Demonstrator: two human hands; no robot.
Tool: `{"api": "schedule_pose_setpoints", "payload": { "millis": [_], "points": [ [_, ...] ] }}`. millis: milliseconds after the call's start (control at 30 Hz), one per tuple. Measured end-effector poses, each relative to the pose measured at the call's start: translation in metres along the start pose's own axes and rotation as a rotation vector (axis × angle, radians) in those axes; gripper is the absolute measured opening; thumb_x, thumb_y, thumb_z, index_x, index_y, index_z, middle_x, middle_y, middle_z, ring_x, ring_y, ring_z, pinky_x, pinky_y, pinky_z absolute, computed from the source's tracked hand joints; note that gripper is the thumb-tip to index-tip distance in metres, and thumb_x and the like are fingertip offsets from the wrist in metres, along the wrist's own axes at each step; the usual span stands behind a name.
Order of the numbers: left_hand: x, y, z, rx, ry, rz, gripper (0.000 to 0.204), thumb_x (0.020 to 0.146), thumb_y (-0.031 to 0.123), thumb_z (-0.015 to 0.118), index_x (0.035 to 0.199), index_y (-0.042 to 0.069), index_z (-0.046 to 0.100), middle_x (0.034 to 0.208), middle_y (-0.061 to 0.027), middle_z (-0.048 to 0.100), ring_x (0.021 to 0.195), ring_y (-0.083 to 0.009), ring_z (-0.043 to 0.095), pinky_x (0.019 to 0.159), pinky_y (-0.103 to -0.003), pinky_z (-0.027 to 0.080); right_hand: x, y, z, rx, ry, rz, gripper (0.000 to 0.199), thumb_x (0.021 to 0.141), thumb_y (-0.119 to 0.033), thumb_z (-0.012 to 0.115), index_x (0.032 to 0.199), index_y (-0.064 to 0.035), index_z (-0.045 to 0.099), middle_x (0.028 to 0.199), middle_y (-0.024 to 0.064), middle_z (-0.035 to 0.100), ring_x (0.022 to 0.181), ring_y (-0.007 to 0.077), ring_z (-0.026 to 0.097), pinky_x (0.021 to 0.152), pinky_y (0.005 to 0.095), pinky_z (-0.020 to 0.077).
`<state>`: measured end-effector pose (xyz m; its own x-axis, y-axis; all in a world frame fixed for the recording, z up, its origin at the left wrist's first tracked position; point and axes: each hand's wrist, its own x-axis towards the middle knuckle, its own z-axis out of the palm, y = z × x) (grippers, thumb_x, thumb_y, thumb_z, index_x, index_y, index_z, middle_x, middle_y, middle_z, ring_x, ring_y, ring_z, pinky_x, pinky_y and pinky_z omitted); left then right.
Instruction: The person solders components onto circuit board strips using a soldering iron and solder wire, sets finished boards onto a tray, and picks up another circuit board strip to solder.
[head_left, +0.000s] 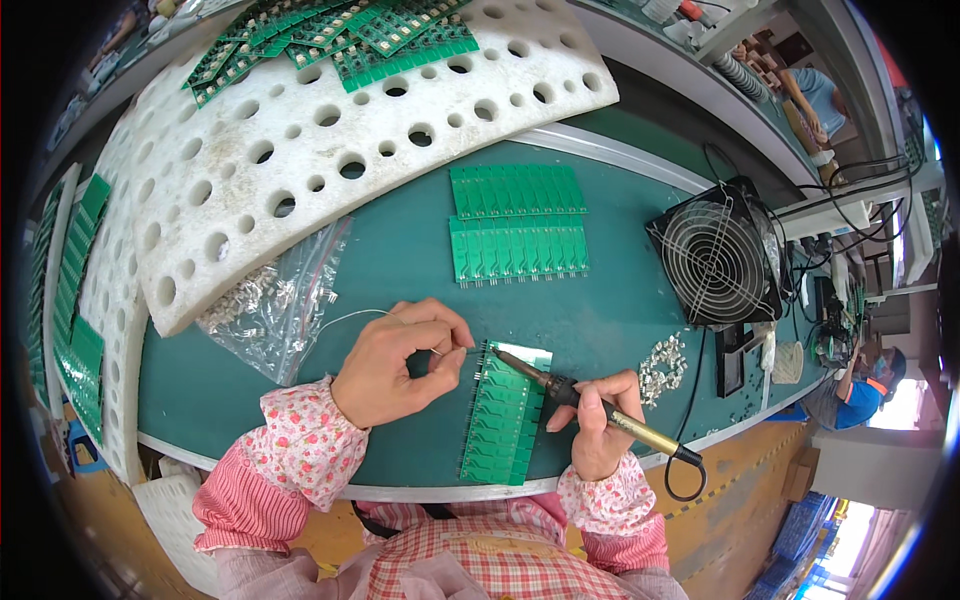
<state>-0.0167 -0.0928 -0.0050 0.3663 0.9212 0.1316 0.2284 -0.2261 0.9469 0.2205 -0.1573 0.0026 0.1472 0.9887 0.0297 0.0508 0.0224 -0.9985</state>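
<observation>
A green circuit board panel point(503, 420) lies on the green bench mat near the front edge, with a row of pins along its left side. My left hand point(405, 362) pinches a thin strand of solder wire point(352, 315) just left of the panel's far end. In my right hand point(603, 420) is a soldering iron point(570, 390), its tip at the panel's far left corner beside the wire's end. Whether tip and wire touch cannot be made out. Two more green panels point(518, 222) lie one behind the other farther back.
A black fan point(712, 255) with a wire guard stands at the right. Near it is a pile of small white parts point(662, 368). At left, a clear plastic bag point(283, 310) of similar parts lies by a white perforated foam board point(340, 150) carrying stacked circuit boards point(405, 45). Other people work at far right.
</observation>
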Motion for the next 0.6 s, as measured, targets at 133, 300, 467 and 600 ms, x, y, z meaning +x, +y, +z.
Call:
{"api": "schedule_pose_setpoints", "payload": {
  "millis": [133,300,467,600],
  "points": [
    [-0.0010,0.0005,-0.0013,0.012,-0.006,0.007,0.024,0.077,0.002,0.066,0.061,0.005,0.049,0.086,-0.0094,0.068,0.079,-0.0192,0.062,0.084,-0.037,0.045,-0.0014,0.0008,-0.0002,-0.051,0.014,-0.001,0.018,0.094,-0.011,0.061,0.092,0.0018,0.048,0.073,0.0129,0.068,0.056,0.0129,0.064,0.053,0.0261,0.0525],
    [-0.0014,-0.0029,0.0008,0.044,-0.016,0.038,0.024,0.078,0.002,0.067,0.062,0.005,0.049,0.087,-0.0087,0.067,0.080,-0.0190,0.062,0.084,-0.035,0.043,-0.0026,0.0043,-0.0009,-0.059,0.026,-0.049,0.016,0.093,-0.008,0.062,0.091,0.0021,0.049,0.074,0.0132,0.068,0.057,0.0129,0.065,0.053,0.0255,0.0526],
    [-0.0009,-0.0024,0.0027,0.082,-0.007,0.057,0.023,0.079,0.001,0.067,0.064,0.006,0.050,0.088,-0.0071,0.067,0.079,-0.0178,0.061,0.083,-0.034,0.042,-0.0027,0.0035,-0.0023,-0.156,-0.032,-0.161,0.013,0.090,-0.004,0.062,0.090,0.0027,0.051,0.074,0.0134,0.068,0.056,0.0135,0.065,0.052,0.0254,0.0527],
    [-0.0020,-0.0043,0.0028,0.086,0.002,0.075,0.023,0.079,0.001,0.067,0.064,0.006,0.050,0.088,-0.0067,0.067,0.079,-0.0172,0.061,0.083,-0.033,0.042,-0.0020,0.0043,-0.0016,-0.174,-0.046,-0.199,0.013,0.090,-0.004,0.062,0.090,0.0029,0.051,0.074,0.0133,0.068,0.055,0.0135,0.065,0.052,0.0256,0.0528]
  ]
}}
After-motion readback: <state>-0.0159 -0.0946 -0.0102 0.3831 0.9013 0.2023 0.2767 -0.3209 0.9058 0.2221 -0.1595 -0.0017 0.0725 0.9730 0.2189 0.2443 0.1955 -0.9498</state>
